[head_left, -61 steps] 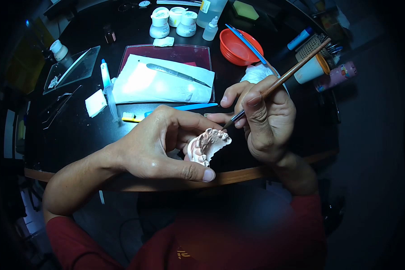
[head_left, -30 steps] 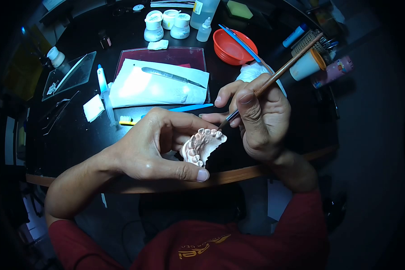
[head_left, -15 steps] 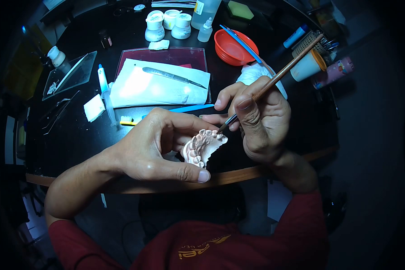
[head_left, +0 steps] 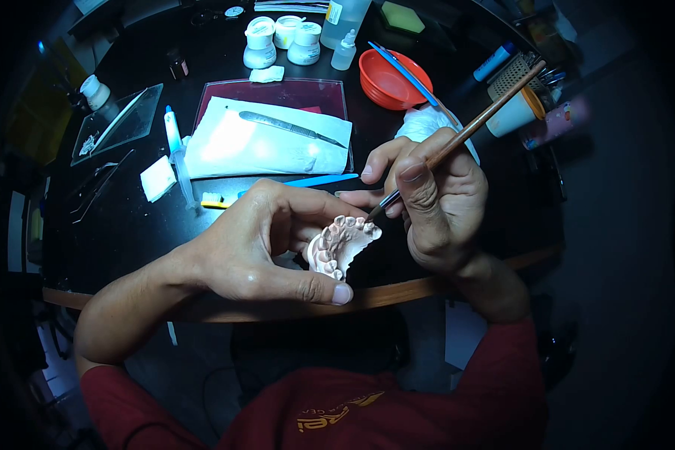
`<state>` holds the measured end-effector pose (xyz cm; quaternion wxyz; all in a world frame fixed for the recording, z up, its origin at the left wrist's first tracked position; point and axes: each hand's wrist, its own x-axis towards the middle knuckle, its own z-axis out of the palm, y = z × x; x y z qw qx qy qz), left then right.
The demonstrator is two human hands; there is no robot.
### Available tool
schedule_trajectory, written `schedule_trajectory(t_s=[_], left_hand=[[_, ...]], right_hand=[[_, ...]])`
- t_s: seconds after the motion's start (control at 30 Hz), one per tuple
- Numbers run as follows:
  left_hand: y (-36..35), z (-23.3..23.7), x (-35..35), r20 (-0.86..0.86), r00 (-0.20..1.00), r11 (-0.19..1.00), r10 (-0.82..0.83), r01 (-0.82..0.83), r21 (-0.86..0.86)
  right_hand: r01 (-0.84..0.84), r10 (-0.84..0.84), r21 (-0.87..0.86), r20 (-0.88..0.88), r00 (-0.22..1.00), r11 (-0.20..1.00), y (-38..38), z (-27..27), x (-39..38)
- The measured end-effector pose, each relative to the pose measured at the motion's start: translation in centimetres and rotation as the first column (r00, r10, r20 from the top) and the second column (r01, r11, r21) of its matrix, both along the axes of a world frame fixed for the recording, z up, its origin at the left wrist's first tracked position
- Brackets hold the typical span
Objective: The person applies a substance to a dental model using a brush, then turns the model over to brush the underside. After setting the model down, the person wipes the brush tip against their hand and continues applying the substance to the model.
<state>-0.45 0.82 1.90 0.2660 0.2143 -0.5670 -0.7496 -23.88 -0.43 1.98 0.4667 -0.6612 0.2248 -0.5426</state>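
Observation:
A pale dental model (head_left: 343, 246) with a curved row of teeth is held by my left hand (head_left: 255, 251), thumb in front and fingers behind it. My right hand (head_left: 441, 196) pinches a thin brown-handled brush (head_left: 481, 118) between thumb and fingers. The dark brush tip points down at the teeth on the model's upper right side; whether it touches them is too small to tell. Beyond the hands, a scalpel (head_left: 291, 129) lies on a folded white paper towel (head_left: 217, 150).
A red bowl (head_left: 386, 88) stands behind my right hand, with white jars (head_left: 259, 45) and a dropper bottle (head_left: 343, 52) further left. A syringe (head_left: 181, 176), yellow toothbrush head (head_left: 213, 201), tweezers (head_left: 105, 180) and glass slab (head_left: 139, 116) lie to the left.
The brush and my right hand have shifted very slightly to the right. Both hands keep their hold, and the model is almost in the same place.

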Motion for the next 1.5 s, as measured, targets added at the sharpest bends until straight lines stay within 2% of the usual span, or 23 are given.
schedule_trajectory(t_s=[0.2,0.57,0.8,0.97,1.17,1.23,1.37,1.5], left_hand=[[0.2,-0.2,-0.3,-0.066,0.997,1.000,0.028,-0.029,-0.012],[0.0,-0.4,-0.1,-0.048,0.999,0.997,0.025,-0.028,-0.075],[0.5,-0.4,-0.8,-0.080,0.992,0.985,0.102,-0.112,-0.131],[0.3,-0.7,-0.4,-0.005,0.997,0.984,0.074,-0.073,-0.160],[0.3,0.6,-0.1,0.168,0.985,0.995,0.033,-0.017,-0.097],[0.3,0.8,-0.1,0.176,0.984,0.995,0.035,-0.018,-0.102],[0.3,0.5,0.0,0.179,0.983,0.994,0.027,-0.008,-0.105],[0.2,0.7,0.0,0.194,0.981,0.997,0.003,0.012,-0.076]], right_hand=[[-0.033,0.033,0.001,0.077,0.996,0.999,-0.2,-0.3,0.2],[-0.060,0.061,-0.021,0.043,0.997,0.998,-0.3,-0.2,-0.1],[-0.064,0.064,0.002,0.066,0.996,0.998,0.0,-0.3,0.1],[-0.094,0.095,-0.009,0.052,0.994,0.996,0.0,-0.2,0.0],[-0.120,0.123,-0.048,0.051,0.991,0.992,0.1,-0.1,0.2],[-0.116,0.120,-0.057,0.071,0.990,0.992,0.2,0.0,0.4],[-0.137,0.133,-0.075,-0.049,0.990,0.988,0.1,0.1,-0.1],[-0.129,0.134,-0.072,0.065,0.989,0.989,0.1,-0.3,0.4]])
